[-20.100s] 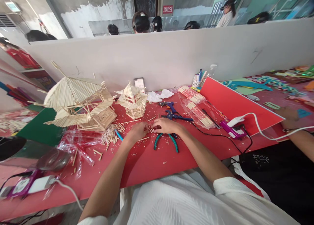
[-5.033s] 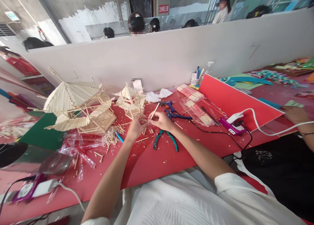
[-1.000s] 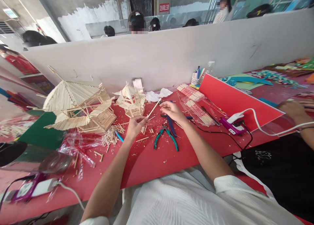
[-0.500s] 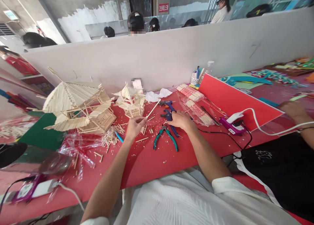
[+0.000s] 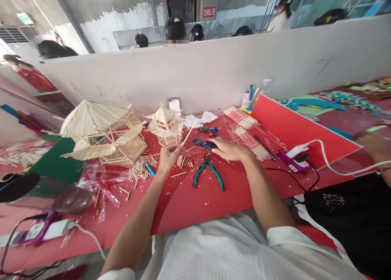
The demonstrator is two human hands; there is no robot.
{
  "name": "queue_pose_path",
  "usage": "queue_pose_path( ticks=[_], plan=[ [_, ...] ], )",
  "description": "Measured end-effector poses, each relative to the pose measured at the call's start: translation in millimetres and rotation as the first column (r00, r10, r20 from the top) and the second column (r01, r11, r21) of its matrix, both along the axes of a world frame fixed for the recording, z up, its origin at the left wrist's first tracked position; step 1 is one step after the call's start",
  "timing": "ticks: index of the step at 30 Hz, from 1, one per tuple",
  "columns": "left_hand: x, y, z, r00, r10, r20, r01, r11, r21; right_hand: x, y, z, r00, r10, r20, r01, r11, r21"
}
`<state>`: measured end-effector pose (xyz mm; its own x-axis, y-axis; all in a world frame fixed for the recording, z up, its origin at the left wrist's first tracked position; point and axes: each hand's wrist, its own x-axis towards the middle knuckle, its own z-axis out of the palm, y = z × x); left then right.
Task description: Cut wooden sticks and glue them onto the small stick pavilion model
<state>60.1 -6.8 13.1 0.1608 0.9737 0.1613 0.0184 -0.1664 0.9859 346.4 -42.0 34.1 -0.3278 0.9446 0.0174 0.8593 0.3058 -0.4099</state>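
Note:
My left hand (image 5: 170,157) pinches a thin wooden stick (image 5: 190,132) that slants up to the right from the fingertips. My right hand (image 5: 232,150) is closed around dark blue pliers (image 5: 204,144), whose head points left towards the stick but is apart from it. Most of the handles are hidden under the fingers. Below them, green-handled pliers (image 5: 208,173) lie with their handles spread. Behind lies a blue glue gun (image 5: 211,131). A small stick-built pavilion (image 5: 166,127) stands beyond my left hand, and a larger stick pavilion (image 5: 102,133) stands to its left.
Packs of wooden sticks (image 5: 247,139) lie to the right, near a red board (image 5: 302,129) and a purple power strip (image 5: 293,161). Cut stick pieces and plastic wrap (image 5: 99,180) litter the left. A large bottle (image 5: 45,192) lies front left. Another person's arm (image 5: 374,149) is at the right.
My right hand has picked the dark blue pliers up off the table and turned their head left towards the stick. My left hand still holds the stick. The view has shifted slightly.

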Motion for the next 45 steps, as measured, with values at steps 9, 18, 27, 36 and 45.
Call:
queue_pose_path(
  ticks=[9,18,27,36,45],
  plan=[
    [3.1,0.9,-2.6,0.999,0.024,0.042,-0.023,0.999,-0.033,-10.0,1.7,-2.9,0.982,0.123,-0.146,-0.123,0.992,0.01],
    [3.6,2.7,-5.2,0.997,0.064,0.053,-0.065,0.998,0.021,-21.9,-0.3,4.1,0.966,0.17,-0.195,-0.175,0.985,-0.009],
    [4.3,2.3,-6.8,0.998,0.056,0.024,-0.056,0.998,0.027,-30.9,0.8,0.8,0.952,0.171,-0.255,-0.168,0.985,0.032],
    [7.6,-1.4,-6.0,1.0,0.024,-0.01,-0.024,0.999,0.021,-41.3,-0.4,1.2,0.955,0.177,-0.238,-0.17,0.984,0.05],
    [8.2,-1.1,-5.4,0.998,0.052,-0.024,-0.052,0.999,0.002,-47.7,-4.5,5.1,0.963,0.165,-0.215,-0.143,0.983,0.114]
  ],
)
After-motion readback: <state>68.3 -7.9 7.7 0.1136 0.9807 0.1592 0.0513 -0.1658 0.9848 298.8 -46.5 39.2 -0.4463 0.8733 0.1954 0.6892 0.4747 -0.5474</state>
